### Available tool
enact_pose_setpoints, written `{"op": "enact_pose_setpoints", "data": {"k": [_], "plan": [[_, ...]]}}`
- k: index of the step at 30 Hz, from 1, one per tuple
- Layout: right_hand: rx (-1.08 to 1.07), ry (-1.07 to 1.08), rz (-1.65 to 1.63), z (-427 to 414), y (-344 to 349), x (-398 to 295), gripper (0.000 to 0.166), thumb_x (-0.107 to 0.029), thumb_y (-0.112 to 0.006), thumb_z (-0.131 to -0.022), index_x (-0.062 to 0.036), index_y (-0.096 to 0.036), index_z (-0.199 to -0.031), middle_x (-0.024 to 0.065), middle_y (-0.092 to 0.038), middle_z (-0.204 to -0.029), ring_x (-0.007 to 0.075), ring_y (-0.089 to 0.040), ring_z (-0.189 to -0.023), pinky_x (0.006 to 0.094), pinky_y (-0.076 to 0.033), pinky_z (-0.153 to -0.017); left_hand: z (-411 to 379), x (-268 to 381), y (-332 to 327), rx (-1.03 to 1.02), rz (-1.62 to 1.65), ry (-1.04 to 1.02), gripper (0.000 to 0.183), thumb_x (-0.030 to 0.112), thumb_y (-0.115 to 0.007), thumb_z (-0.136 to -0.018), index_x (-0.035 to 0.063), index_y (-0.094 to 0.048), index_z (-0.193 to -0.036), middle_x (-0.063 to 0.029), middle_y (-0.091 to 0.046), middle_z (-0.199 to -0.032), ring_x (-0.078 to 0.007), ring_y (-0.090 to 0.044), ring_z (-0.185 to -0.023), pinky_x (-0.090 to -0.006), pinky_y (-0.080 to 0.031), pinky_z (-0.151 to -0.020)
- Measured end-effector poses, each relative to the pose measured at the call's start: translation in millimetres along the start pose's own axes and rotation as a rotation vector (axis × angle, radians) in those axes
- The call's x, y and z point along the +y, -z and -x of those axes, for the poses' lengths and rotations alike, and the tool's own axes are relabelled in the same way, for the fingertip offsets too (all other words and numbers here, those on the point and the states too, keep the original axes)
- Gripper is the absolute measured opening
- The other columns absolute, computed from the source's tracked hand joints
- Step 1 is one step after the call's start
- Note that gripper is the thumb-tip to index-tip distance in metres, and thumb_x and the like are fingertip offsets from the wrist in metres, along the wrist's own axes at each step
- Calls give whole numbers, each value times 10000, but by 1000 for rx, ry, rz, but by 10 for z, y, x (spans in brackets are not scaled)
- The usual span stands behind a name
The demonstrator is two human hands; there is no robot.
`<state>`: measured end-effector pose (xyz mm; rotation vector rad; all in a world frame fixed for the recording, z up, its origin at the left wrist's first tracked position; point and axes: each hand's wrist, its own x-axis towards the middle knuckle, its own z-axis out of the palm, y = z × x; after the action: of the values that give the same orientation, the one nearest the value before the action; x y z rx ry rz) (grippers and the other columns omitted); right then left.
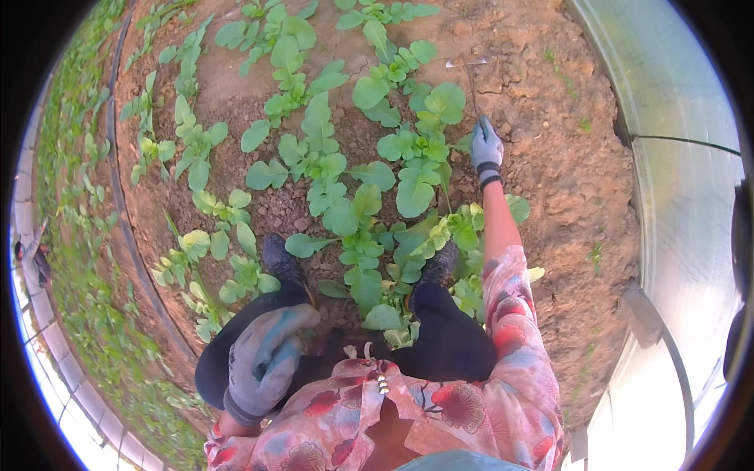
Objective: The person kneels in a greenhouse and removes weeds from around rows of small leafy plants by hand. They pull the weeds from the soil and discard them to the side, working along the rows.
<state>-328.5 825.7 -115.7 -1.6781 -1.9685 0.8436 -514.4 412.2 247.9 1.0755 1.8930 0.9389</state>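
Observation:
My right hand (487,147), in a grey knit glove with a dark cuff, is closed around the thin handle of a small hand hoe (473,94). The hoe's wide metal blade (466,62) rests on the brown soil, just right of a row of lobed leafy green plants (415,144). My left hand (265,359), gloved in grey with bluish-green stains, rests by my left knee. Its fingers are loosely curled, apart from the thumb, and nothing shows between them.
More leafy rows (321,147) stand ahead and between my shoes (436,265). A black irrigation hose (121,194) runs along the left, beyond it a dense green bed (82,235). Plastic greenhouse film (677,176) rises on the right. Another person (36,259) is far left.

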Motion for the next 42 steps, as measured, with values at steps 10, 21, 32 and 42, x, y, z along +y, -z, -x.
{"op": "enact_pose_setpoints", "data": {"k": [10, 21, 32, 42], "plan": [[18, -46, 299, 514, 189, 185, 389, -366, -450, -885, -297, -511, -1262, 182, -651, -880, 369, -628, -791, 454, -494, -705, 59, 0, 40, 52, -4, 17, 323, 79, -511, -780, 13, -606, -1081, -131, -652, -1004, -294, -604, -949, -354, -460, -845], [116, -187, -247, 1158, 241, 458, 391, -179, -511, -891, -95, -507, -1274, 118, -647, -1069, 193, -636, -877, 302, -483, -759, 128, -58, 58, 64, -1, -23, 333, 90, -510, -785, 9, -597, -1095, -143, -650, -1004, -290, -607, -942, -357, -467, -831], [53, -58, -180, 906, 0, 484, 384, -215, -523, -884, -139, -531, -1260, 147, -669, -957, 205, -661, -830, 294, -487, -719, 60, 10, 2, 22, 36, 6, 336, 146, -465, -827, -42, -585, -1078, -171, -633, -1002, -301, -589, -980, -384, -418, -906], [263, -134, -128, 1271, 458, 106, 390, -125, -522, -882, -86, -513, -1270, 141, -614, -1146, 256, -636, -959, 312, -481, -807, 119, -60, 25, 32, 21, -11, 343, 122, -497, -785, 1, -590, -1092, -143, -635, -1027, -314, -590, -967, -366, -443, -860]]}}
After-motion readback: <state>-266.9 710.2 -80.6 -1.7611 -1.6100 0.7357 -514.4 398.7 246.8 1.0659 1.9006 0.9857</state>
